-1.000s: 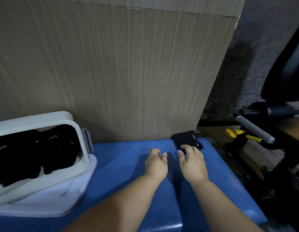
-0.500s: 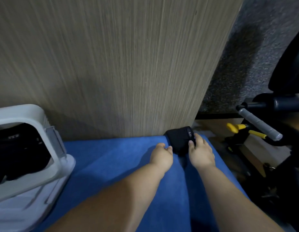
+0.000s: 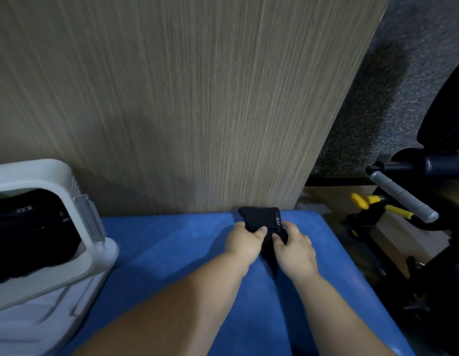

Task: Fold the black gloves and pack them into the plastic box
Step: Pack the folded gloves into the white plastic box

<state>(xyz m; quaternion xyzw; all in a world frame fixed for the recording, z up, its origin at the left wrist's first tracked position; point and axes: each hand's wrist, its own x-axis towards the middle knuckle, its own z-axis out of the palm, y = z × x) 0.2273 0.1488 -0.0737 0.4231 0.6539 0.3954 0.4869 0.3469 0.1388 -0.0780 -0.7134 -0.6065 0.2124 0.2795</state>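
1. The plastic box [image 3: 76, 201] is sitting at the left edge of view on the blue pad [image 3: 159, 253], with packed gloves [image 3: 30, 235] already filling what shows of it. With so little room showing, a loosely folded glove is likely to be sitting proud of the rim or spilling back out.
2. Well to the right of the box, the left hand [image 3: 245, 241] is pinching the near left edge of the black glove [image 3: 261, 217], thumb on top.
3. The glove itself is lying far from the box at the pad's back edge, against the foot of the wooden panel [image 3: 197, 98]. An uneven pull from the two hands may be skewing the fold. Whether the dark strip between the wrists is cloth or shadow cannot be told.
4. Farther right again, the right hand [image 3: 295, 249] is pinching the glove's right side, thumb pressing the cloth.
5. Farthest from the box, a yellow-handled tool [image 3: 364, 201] is lying beyond the pad. A glove slipping from either pinch near that corner risks dropping off the pad towards it.
6. A second ago both hands were lying flat on the pad, short of the glove. Half a second ago they were only touching its sides. Now both are gripping it.
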